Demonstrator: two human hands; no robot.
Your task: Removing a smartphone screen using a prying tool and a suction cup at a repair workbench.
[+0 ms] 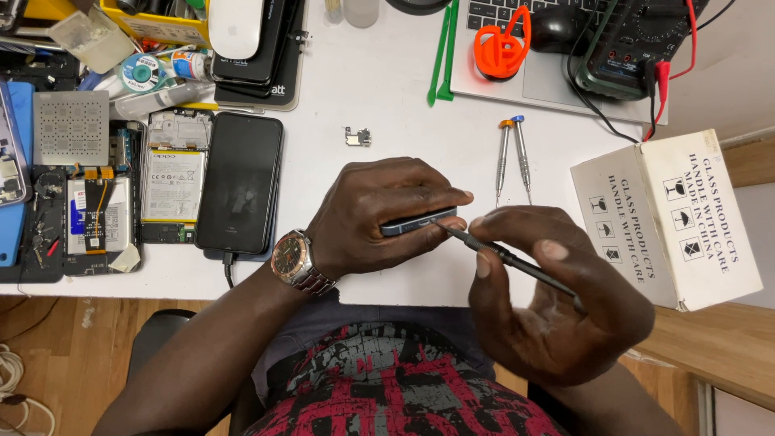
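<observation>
- White worktable (387,89) fills the view, crowded at its left with opened phones, a black phone (240,182) lying face up on a cable, and a grey metal stencil plate (71,127); a laptop (517,77) with an orange suction cup (501,44), a multimeter (638,44) and a white cardboard box (666,218) sit at the right.
- Two small screwdrivers (513,157) and a tiny metal bracket (358,136) lie loose on the table, apart from the hands.
- Progress, as I judge it: the blue-edged phone (418,221) looks closed and whole, with no screw or panel visibly off, so the work on its end seems early.
- Left hand (379,211), watch on the wrist, arches over that phone, fingers closed around it, holding it on edge near the table's front.
- Right hand (549,287) pinches a thin black tool (508,258) between thumb and fingers, its tip touching the phone's end.
</observation>
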